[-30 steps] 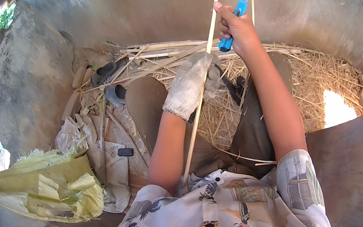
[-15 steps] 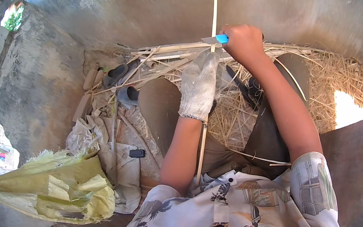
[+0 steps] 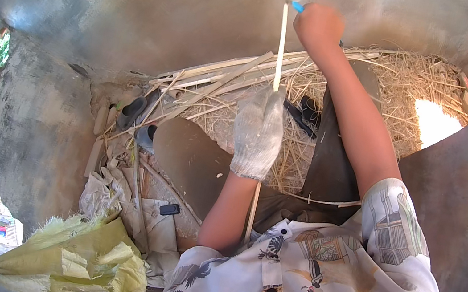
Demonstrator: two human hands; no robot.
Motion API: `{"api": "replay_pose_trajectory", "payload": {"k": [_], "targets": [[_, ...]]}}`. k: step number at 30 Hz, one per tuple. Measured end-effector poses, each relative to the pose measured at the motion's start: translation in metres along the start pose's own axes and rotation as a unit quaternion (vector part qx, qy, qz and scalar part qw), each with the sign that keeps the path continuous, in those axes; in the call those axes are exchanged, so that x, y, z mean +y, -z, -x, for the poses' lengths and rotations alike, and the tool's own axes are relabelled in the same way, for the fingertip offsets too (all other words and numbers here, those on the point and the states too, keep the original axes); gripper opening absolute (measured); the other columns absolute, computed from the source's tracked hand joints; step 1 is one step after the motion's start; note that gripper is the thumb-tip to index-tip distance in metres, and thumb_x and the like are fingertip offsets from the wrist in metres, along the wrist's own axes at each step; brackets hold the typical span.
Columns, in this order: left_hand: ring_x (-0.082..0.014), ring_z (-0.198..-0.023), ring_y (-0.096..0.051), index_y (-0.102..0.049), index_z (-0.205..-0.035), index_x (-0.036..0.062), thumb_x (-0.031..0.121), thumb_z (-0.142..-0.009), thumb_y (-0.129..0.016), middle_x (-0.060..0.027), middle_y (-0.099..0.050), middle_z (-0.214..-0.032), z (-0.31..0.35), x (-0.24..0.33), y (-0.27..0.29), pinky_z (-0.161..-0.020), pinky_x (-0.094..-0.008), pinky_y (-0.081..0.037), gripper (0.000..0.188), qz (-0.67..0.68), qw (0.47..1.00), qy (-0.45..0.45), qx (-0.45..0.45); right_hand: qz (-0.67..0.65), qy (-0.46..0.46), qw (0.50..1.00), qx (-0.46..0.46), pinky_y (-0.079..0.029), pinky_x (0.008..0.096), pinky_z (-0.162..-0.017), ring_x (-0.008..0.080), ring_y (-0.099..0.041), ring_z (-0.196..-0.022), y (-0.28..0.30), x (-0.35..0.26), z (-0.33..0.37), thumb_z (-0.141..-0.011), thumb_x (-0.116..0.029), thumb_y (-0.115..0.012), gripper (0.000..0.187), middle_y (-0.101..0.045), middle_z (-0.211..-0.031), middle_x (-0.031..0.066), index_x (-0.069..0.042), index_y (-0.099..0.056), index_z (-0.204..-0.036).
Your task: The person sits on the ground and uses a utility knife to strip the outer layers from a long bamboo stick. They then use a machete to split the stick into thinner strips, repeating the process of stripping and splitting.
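Note:
A long, thin pale strip, apparently bamboo, runs upright past my lap and up to the far wall. My left hand, in a whitish knitted glove, is closed around it above my lap. My bare right hand is a fist farther out along the strip, a little blurred. It grips a knife with a bright blue part by the fist; the blade is smeared and meets the strip. A pale sliver or curl shows at that spot, too blurred to make out.
Beyond my knees lie long split strips and a heap of straw-like shavings. Dark shoes sit at left, near a small black device and a yellowish woven sack. Concrete walls close in around me.
My right hand and the knife have moved away from me along the strip, apart from my left hand. My gloved hand sits slightly nearer in the picture, and the view has shifted a little.

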State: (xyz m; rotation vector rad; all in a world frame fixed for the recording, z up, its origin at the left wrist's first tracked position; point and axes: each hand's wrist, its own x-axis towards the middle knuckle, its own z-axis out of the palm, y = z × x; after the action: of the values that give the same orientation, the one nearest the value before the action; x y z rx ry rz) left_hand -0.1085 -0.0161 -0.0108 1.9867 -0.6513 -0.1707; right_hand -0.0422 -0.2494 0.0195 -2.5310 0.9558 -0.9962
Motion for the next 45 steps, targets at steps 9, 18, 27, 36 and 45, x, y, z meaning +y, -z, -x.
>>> {"api": "replay_pose_trajectory", "payload": {"k": [9,18,27,36,45], "targets": [[-0.0425,-0.073,-0.065,-0.064,-0.114,0.0004,0.024,-0.102,-0.053,-0.0259,-0.065,-0.083,0.019,0.016,-0.006,-0.062,-0.0489,-0.05,0.029,-0.096,0.987,-0.124,0.04,0.025,0.107,0.993,0.041,-0.052,0.0494,-0.058,0.0372,-0.067,-0.066,0.012,0.03,0.004,-0.078,-0.014,-0.062,0.011,-0.068,-0.071,0.0159,-0.007,-0.066,-0.07],[-0.0424,-0.075,-0.068,-0.063,-0.122,-0.0012,0.023,-0.101,-0.054,-0.0257,-0.068,-0.083,0.049,0.015,-0.047,-0.062,-0.0467,-0.053,0.032,-0.133,0.97,-0.195,-0.06,0.011,-0.177,0.979,0.098,-0.055,0.047,-0.072,0.0401,-0.071,-0.083,0.058,0.135,-0.113,-0.081,-0.015,-0.061,0.019,-0.072,-0.091,0.0228,-0.002,-0.074,-0.085],[-0.0121,-0.052,-0.058,-0.065,-0.115,0.0042,0.022,-0.1,-0.059,-0.0028,-0.064,-0.072,0.026,0.014,-0.029,-0.046,-0.0282,-0.044,0.024,0.249,0.945,0.103,-0.188,-0.083,-0.176,0.967,0.163,-0.053,0.049,-0.066,0.0414,-0.068,-0.071,0.048,0.163,-0.086,-0.079,-0.024,-0.06,0.023,-0.067,-0.07,0.0228,-0.004,-0.073,-0.078],[-0.004,-0.048,-0.043,-0.063,-0.101,0.0073,0.016,-0.096,-0.066,0.0023,-0.055,-0.069,-0.005,0.005,0.032,-0.041,-0.021,-0.03,0.011,0.487,0.85,0.2,-0.027,-0.229,0.145,0.96,-0.072,-0.051,0.0433,-0.055,0.0357,-0.064,-0.058,-0.01,0.013,0.033,-0.084,-0.023,-0.067,0.021,-0.064,-0.065,0.0159,-0.006,-0.066,-0.073],[-0.0046,-0.05,-0.044,-0.062,-0.106,0.0062,0.019,-0.099,-0.06,0.0024,-0.054,-0.07,-0.005,-0.004,0.028,-0.042,-0.0223,-0.034,0.014,0.41,0.893,0.188,0.017,-0.07,0.397,0.915,-0.035,-0.052,0.0427,-0.05,0.0294,-0.066,-0.056,-0.028,-0.017,0.068,-0.075,-0.017,-0.069,0.005,-0.068,-0.069,0.0088,-0.013,-0.067,-0.077]]}}
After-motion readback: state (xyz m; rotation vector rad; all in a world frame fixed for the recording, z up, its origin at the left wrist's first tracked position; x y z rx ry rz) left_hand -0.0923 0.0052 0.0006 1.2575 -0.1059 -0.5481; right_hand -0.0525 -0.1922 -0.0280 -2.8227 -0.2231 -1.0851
